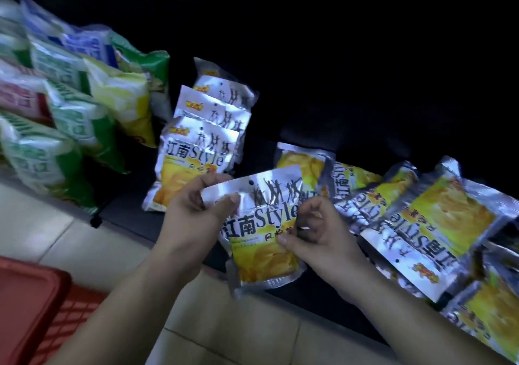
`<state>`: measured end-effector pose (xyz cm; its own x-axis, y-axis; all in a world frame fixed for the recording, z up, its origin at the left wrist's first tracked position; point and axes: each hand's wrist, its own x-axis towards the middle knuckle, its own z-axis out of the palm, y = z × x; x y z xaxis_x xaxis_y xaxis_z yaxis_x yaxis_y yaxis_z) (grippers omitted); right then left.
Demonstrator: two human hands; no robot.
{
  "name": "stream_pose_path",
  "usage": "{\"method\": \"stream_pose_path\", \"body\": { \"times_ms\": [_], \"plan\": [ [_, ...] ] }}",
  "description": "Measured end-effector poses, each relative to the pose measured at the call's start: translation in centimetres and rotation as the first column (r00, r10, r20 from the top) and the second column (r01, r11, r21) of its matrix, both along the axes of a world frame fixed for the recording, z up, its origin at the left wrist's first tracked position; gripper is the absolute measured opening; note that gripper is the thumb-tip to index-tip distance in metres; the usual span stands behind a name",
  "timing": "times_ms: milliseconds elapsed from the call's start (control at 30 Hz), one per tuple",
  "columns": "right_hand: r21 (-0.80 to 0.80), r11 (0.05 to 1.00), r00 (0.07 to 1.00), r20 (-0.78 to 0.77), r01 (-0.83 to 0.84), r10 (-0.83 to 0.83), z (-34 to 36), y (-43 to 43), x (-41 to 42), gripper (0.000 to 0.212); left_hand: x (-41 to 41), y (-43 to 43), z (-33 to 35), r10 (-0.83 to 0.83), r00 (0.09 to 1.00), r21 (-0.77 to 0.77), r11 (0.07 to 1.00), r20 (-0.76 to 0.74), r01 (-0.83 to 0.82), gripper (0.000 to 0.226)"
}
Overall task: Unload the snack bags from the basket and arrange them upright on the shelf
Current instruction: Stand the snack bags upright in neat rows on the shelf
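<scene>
The red basket sits at the lower left on the floor; what it holds cannot be made out. On the dark shelf, a row of silver-yellow bags stands upright, with a heap of the same bags lying flat toward the right end. Just above the shelf's front edge, the held snack bag hangs upright. The left hand pinches its top corner and the right hand pinches its right side.

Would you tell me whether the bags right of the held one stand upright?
Tipped: the pile of bags lies flat and overlapping, its print sideways or upside down.
</scene>
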<state>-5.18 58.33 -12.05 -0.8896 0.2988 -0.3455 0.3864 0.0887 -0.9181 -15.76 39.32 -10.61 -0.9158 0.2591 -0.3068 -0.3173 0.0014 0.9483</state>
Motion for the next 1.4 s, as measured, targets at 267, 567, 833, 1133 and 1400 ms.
{"method": "stream_pose_path", "body": {
  "times_ms": [267,567,833,1133,1400],
  "plan": [
    [0.212,0.972,0.980,-0.187,0.105,-0.066,-0.4,-5.8,-8.1,0.040,-2.3,-4.7,-3.6,0.400,0.893,-0.193,0.878,-0.208,-0.438,0.018],
    [0.210,0.974,0.987,-0.153,0.087,-0.055,-3.9,-14.0,-13.5,0.040,-0.4,-7.9,-8.2,0.262,0.929,-0.402,0.846,-0.261,-0.351,0.036],
    [0.276,0.961,0.991,-0.135,0.015,0.023,-4.7,-12.9,-12.2,0.042,-1.1,-8.6,-9.3,0.143,0.921,-0.391,0.873,-0.362,-0.290,0.057],
    [0.220,0.971,0.974,-0.224,0.092,-0.042,-5.1,-12.9,-11.6,0.037,-0.9,-10.5,-10.8,0.136,0.904,-0.507,0.790,-0.406,-0.346,0.069],
    [0.285,0.957,0.969,-0.220,-0.045,0.111,-5.3,-12.7,-10.0,0.037,0.4,-10.0,-12.2,0.104,0.914,-0.560,0.762,-0.392,-0.327,0.078]
  ]
}}
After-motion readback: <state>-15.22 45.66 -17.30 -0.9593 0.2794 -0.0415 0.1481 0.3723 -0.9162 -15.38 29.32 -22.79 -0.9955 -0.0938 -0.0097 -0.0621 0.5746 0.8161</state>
